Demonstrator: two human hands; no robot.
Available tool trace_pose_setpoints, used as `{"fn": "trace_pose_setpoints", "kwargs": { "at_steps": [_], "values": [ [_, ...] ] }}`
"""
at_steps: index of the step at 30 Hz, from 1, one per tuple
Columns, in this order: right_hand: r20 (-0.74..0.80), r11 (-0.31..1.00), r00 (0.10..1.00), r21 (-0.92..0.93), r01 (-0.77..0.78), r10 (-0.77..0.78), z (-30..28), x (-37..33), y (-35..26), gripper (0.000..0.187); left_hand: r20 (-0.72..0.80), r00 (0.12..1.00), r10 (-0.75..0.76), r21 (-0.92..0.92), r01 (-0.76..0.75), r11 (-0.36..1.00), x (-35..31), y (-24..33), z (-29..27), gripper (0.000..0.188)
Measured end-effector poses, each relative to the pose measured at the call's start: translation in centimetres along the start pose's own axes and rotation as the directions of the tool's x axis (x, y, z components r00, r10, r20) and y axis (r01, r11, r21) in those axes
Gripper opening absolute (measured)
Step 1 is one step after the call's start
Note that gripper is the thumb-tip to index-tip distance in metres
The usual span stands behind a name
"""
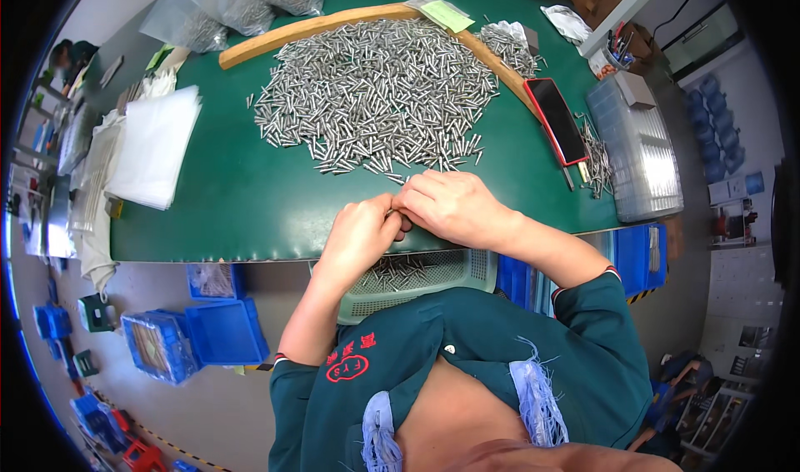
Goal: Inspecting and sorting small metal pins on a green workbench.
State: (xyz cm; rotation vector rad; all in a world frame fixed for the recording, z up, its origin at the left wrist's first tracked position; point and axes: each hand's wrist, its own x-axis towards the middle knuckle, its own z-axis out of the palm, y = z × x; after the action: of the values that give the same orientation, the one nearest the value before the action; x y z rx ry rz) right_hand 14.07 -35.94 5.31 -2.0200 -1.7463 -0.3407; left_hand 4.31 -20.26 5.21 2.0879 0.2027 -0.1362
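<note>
A large heap of small silver metal pins (379, 89) covers the middle of the green table (242, 205). My left hand (360, 230) and my right hand (454, 207) meet at the table's near edge, fingers curled together around a small bunch of pins (393, 213) that is mostly hidden between them. A few loose pins lie just beyond my knuckles. Below the table edge, under my hands, a pale green mesh basket (467, 268) holds more pins.
A curved wooden bar (325, 26) fences the heap at the back. A stack of white sheets (154, 147) lies left, a red-cased phone (557, 120) and clear plastic trays (637, 143) right. Plastic bags of parts (225, 5) sit at the back. Blue crates (196, 334) stand on the floor.
</note>
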Motion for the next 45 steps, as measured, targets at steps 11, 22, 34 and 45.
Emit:
{"fn": "trace_pose_setpoints", "kwargs": {
  "at_steps": [11,22,34,45],
  "values": [
    [0.024,0.997,0.999,0.068,-0.043,0.041,-0.5,0.7,0.2,0.009,0.001,1.000,0.019,0.083,-0.019,0.996,0.2,0.2,-0.1,0.015],
    [-0.019,0.969,0.970,0.038,-0.243,0.244,-2.4,1.2,3.4,0.007,0.029,0.999,-0.031,-0.189,0.036,0.981,-0.3,-0.9,-0.2,0.033],
    [-0.230,0.563,0.641,-0.324,-0.760,0.732,-9.4,0.4,21.6,0.034,-0.200,0.980,0.014,-0.592,-0.132,0.795,-0.6,-4.1,0.8,0.025],
    [0.223,0.876,0.881,0.157,-0.455,0.418,-2.6,-1.3,0.6,0.023,-0.397,0.912,0.101,-0.120,-0.161,0.980,-0.9,-3.3,0.1,0.018]
  ]
}}
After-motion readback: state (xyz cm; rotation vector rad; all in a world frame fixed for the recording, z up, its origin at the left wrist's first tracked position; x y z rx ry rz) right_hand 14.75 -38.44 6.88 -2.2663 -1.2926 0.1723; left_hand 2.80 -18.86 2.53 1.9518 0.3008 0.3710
